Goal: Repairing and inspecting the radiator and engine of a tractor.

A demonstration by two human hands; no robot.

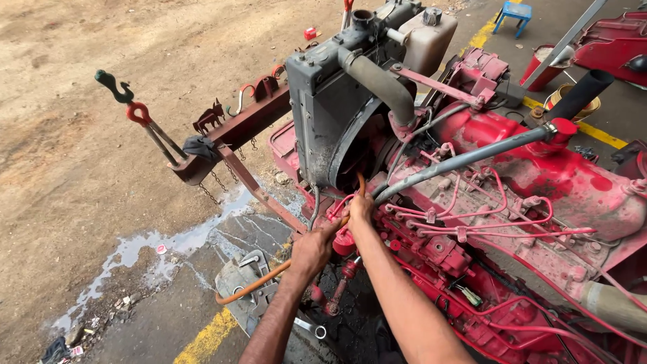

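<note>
Head view, hands: two bare hands reach into one red engine (512, 202).
Left hand (312, 251): closed around one orange hose (259, 284), gripping it where it rises toward the engine.
Right hand (359, 209): fingers curled on the same hose higher up, just beside the radiator.
Hose: one, curving from low over the wet concrete up between both hands to the engine front.
Radiator (323, 114): one, grey, upright, with one grey pipe (381, 84) on top.
Tank (426, 37): one, cream, behind the radiator.
Stool (512, 15): one, blue, far back.
Buckets (547, 64): two, near the yellow line.
</note>
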